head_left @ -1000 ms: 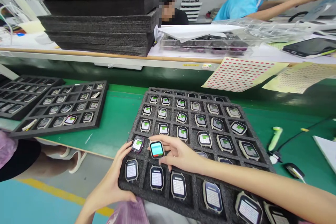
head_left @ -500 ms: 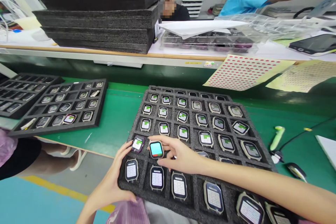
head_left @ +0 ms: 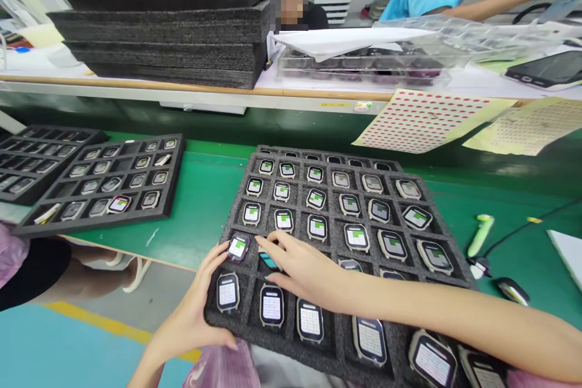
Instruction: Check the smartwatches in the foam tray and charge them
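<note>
The left hand point(head_left: 195, 310) holds the front left corner of the foam tray point(head_left: 248, 300), thumb on the front edge, fingertips at the left edge, just beside the purple-rimmed watch point(head_left: 238, 246). To the right of that watch, the cyan-screen watch point(head_left: 270, 261) sits tilted in its compartment, second row from the front, beneath the right hand point(head_left: 307, 264). The right hand's fingers are bent and part open over this watch and cover some of it; whether they grip it cannot be told. The right forearm point(head_left: 436, 309) crosses the tray, obstructing parts of several watches.

Surroundings: at left, two smaller trays point(head_left: 176, 170) of watches rest on the green worktop point(head_left: 204, 176). Black foam slabs point(head_left: 168, 30) are stacked on the raised shelf point(head_left: 282, 99). A red-dotted sheet point(head_left: 422, 121) hangs at the shelf edge. At far right, a green tool point(head_left: 481, 236) lies on the worktop.
</note>
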Demonstrator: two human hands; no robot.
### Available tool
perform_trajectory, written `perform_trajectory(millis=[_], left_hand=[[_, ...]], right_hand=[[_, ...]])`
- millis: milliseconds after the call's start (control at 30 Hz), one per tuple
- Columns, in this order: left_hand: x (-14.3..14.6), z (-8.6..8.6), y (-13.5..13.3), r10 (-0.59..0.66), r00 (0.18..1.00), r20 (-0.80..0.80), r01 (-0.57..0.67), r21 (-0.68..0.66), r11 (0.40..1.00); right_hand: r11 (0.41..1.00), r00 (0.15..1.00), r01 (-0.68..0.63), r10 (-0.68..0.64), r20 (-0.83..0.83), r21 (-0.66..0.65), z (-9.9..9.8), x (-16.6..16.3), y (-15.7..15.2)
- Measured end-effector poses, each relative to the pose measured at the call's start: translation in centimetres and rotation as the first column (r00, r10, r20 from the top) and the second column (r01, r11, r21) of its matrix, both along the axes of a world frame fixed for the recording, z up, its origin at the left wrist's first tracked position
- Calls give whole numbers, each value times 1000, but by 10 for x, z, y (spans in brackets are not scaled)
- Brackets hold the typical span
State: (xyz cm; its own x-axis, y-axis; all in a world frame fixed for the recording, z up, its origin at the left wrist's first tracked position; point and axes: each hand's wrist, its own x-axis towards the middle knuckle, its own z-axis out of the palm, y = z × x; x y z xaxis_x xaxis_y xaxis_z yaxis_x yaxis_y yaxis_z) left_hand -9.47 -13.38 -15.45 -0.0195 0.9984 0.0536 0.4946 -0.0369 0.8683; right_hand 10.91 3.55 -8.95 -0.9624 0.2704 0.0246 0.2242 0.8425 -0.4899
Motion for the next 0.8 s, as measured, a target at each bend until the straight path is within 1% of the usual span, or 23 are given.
perform_trajectory(millis=[67,200,267,333,367,433,467,500,533,567,600,633,667,700,733,767,800], left_hand=[[-1,2,0,-20,999,-37,20,-8,1000],[-1,3,-1,-25,998,-51,25,-7,1000],[0,1,0,-19,999,-46,19,0,1000],[0,0,0,-18,999,-45,18,-7,1000],[-1,-1,0,-19,999,-47,19,-11,1000],[-2,-2,-2,-27,998,-53,27,-13,1000],[-3,-4,-4,-32,998,-55,32,-13,999],[-3,-6,-5,-36,998,-57,35,-14,999],[-3,-8,-7,-34,998,-54,33,-14,999],[-3,-11,-9,-23,999,-43,22,-10,1000],[-1,-14,-11,1,1000,-25,-1,4,1000],[1,-17,-12,36,999,-2,-36,29,999],[4,-21,-12,77,997,26,-78,61,995],[8,-24,-13,120,991,56,-125,95,988],[11,-27,-13,161,983,88,-171,129,977],[14,-30,-13,198,973,118,-215,157,964],[16,-32,-13,225,963,146,-248,168,954]], right_hand=[[998,1000,21,-20,18,-54,-1,2,1],[983,996,67,-75,-41,-172,-7,7,4],[982,995,94,-98,-14,-162,-9,7,2],[992,993,115,-112,45,-57,-8,6,-3],[993,992,112,-114,61,27,-5,7,-5],[975,992,103,-116,53,195,5,17,-6],[960,992,113,-123,27,255,13,27,-4],[948,988,145,-151,0,282,21,43,0],[938,977,207,-211,-15,277,29,63,5],[913,951,308,-306,-51,267,34,88,11],[858,894,446,-440,-82,253,37,116,17],[773,809,585,-579,-105,247,37,146,23],[690,723,685,-684,-99,236,33,176,27],[625,654,750,-750,-99,216,26,205,30],[582,600,796,-795,-90,167,16,229,31],[539,547,836,-833,-80,103,4,250,31],[517,522,852,-851,-58,78,-7,265,29]])
